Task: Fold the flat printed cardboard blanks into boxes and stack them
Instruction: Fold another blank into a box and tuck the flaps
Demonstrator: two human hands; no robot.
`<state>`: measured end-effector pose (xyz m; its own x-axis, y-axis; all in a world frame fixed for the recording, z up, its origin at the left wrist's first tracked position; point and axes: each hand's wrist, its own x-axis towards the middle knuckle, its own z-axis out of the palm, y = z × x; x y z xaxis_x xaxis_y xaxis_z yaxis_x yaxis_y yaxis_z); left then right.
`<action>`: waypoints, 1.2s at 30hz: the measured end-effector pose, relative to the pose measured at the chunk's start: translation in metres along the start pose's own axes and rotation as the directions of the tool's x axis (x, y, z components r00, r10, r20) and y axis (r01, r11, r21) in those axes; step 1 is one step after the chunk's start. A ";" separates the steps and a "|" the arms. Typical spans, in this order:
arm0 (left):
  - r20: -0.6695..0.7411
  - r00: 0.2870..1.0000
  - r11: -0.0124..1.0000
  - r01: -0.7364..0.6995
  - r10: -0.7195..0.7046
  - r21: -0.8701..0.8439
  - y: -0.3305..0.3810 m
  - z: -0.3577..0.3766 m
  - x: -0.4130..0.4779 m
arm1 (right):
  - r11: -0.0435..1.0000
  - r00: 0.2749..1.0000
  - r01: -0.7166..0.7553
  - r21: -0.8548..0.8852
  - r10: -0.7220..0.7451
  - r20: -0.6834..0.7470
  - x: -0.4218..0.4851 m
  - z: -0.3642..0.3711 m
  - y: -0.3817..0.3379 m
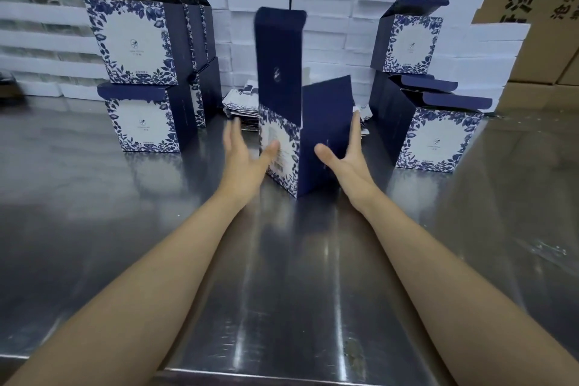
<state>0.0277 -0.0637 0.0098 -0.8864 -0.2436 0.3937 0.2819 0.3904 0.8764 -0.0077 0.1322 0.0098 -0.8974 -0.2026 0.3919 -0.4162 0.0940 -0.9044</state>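
The half-formed box (326,135) stands upright on the steel table (282,276) directly between my two hands, and that is the relation everything turns on: its long axis runs straight up, and one vertical corner edge points back toward me, so a printed panel faces my left hand (247,157) and a plain dark panel faces my right hand (351,157). Neither hand is clamped on it. Both are spread with straight fingers, palms turned inward to the box. My right thumb lies across the dark panel and the fingers run up beside that panel's outer edge, so this is the hand that looks to be in contact. The left is blurred; its thumb tip reaches the printed panel, while its fingers stand apart from the box on the outer side, and I cannot tell how firmly it touches. A tall dark flap (279,56) rises above the left side of the grip, unfolded, so I judge the box is not yet closed. Beyond the grip lies a pile of flat blanks (238,103). The finished stack (435,141) outward of my right hand sits near; the other stack (141,78), outward of my left, is further off. I would expect the press to come from both sides together, the right hand leading.
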 end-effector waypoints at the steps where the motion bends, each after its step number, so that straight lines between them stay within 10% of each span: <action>1: -0.109 0.994 0.996 0.031 -0.022 0.079 0.000 -0.001 0.001 | 1.000 0.999 0.010 0.018 -0.009 -0.030 -0.001 0.002 -0.002; 8: -0.294 0.927 0.956 0.163 -0.233 -0.245 0.007 -0.005 0.005 | 0.996 0.912 0.032 0.082 0.005 -0.411 0.001 -0.006 -0.004; 14: -0.503 0.853 0.989 0.148 -0.140 -0.026 0.016 -0.005 0.002 | 0.994 0.979 -0.087 0.067 0.098 -0.177 0.002 -0.002 -0.001; 23: -0.342 0.940 0.991 0.044 0.002 0.127 0.020 0.006 -0.004 | 0.989 0.978 0.126 -0.077 -0.137 -0.157 -0.002 0.006 -0.002; 28: -0.191 0.974 0.917 0.038 -0.123 -0.398 0.027 0.002 0.001 | 0.921 0.928 0.280 -0.272 -0.332 -0.168 -0.008 0.013 -0.010; 36: -0.091 0.939 0.930 -0.341 0.331 -0.140 0.025 -0.003 -0.006 | 0.892 0.899 0.380 -0.244 -0.418 -0.131 -0.007 0.013 -0.019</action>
<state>0.0408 -0.0558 0.0302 -0.7062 -0.1801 0.6847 0.6154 0.3221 0.7194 0.0085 0.1196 0.0223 -0.6519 -0.0942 0.7525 -0.7479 0.2443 -0.6173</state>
